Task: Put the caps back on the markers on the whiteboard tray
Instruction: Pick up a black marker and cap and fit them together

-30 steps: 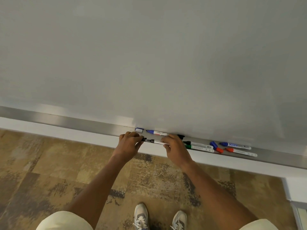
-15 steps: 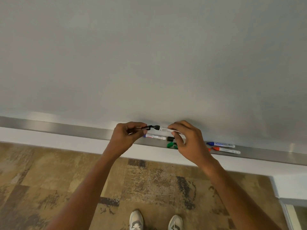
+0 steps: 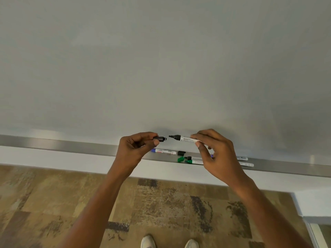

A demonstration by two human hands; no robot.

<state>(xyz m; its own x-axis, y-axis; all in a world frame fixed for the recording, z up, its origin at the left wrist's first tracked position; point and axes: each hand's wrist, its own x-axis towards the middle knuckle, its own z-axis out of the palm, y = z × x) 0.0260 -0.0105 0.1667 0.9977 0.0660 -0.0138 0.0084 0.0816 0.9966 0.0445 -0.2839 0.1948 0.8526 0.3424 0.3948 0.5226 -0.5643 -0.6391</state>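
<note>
The left hand (image 3: 133, 149) pinches a black cap (image 3: 160, 138). The right hand (image 3: 217, 154) pinches a black marker (image 3: 184, 138). A small gap sits between them, above the tray (image 3: 89, 148).

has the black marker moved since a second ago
Yes: the black marker, held in the right hand, has risen off the tray up against the whiteboard.

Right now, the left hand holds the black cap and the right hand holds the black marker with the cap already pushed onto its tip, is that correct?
Not quite: the head view shows the black cap in the left hand still apart from the tip of the black marker, which the right hand holds. A gap separates them.
</note>
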